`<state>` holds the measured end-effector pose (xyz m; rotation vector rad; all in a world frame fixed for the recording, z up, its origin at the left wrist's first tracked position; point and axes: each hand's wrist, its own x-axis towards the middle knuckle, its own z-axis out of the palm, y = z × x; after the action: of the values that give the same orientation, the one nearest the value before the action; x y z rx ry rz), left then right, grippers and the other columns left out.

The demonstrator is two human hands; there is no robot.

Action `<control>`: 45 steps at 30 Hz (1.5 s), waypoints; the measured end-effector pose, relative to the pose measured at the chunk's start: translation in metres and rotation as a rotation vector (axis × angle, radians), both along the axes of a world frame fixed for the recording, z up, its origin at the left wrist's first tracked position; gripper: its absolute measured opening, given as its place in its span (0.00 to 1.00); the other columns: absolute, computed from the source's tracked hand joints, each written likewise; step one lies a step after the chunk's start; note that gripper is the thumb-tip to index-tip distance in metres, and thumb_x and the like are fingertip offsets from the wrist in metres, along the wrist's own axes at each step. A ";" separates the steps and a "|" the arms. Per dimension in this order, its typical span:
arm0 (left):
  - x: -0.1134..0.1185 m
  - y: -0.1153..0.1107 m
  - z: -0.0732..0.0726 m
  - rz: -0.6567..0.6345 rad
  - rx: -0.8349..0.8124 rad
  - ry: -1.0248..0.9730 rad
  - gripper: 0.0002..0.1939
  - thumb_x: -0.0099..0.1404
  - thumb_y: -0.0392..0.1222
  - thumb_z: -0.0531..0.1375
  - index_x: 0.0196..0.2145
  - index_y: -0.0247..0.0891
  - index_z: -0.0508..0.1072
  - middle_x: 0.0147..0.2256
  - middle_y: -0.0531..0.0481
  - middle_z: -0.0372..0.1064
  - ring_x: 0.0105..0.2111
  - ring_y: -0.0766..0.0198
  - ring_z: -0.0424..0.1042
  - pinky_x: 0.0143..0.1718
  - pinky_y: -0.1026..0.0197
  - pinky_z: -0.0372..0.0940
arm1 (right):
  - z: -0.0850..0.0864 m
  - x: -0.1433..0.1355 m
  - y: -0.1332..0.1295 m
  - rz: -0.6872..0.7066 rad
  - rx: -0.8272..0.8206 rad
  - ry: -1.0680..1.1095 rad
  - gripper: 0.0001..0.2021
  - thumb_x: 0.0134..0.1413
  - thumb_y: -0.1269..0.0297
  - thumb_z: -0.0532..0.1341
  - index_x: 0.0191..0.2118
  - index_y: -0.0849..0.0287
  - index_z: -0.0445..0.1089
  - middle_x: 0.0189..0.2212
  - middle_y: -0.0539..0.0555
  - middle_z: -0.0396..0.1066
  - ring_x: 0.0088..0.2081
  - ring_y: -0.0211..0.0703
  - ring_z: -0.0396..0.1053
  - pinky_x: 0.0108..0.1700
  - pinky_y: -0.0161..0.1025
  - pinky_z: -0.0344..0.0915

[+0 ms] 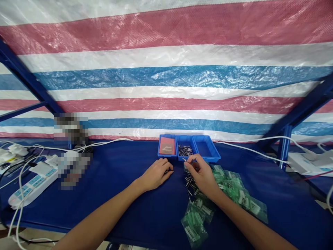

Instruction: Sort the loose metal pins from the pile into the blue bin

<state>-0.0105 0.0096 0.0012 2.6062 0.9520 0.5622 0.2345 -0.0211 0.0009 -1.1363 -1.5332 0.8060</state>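
Note:
My left hand (157, 174) rests on the blue table with its fingers curled. Thin dark metal pieces show between thumb and fingertips, mostly hidden. To the right, my right hand (202, 173) pinches a small thin metal rod (184, 159) between thumb and forefinger, just in front of the bins. Loose metal rods (190, 184) lie in a pile beside and partly under that hand. More such rods (185, 150) fill part of the middle blue bin (179, 158). Their exact kind is too small to tell.
Clear packets with green contents (240, 194) lie around my right forearm, with more packets (194, 222) nearer me. The left bin (158, 149) holds a pink block; the right bin (206, 146) stands alongside. White power strips (33, 189) and cables lie left, a white box (301, 163) right.

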 end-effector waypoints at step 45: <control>-0.002 0.002 -0.005 -0.076 -0.078 -0.132 0.07 0.81 0.40 0.54 0.51 0.41 0.70 0.47 0.47 0.71 0.49 0.58 0.71 0.53 0.56 0.68 | 0.002 0.007 -0.001 0.314 0.341 -0.733 0.09 0.74 0.65 0.62 0.45 0.52 0.81 0.46 0.55 0.82 0.48 0.53 0.70 0.50 0.51 0.66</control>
<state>-0.0128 0.0118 -0.0040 2.4903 0.8132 0.6554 0.2411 -0.0218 0.0029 -0.9894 -2.3949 0.2927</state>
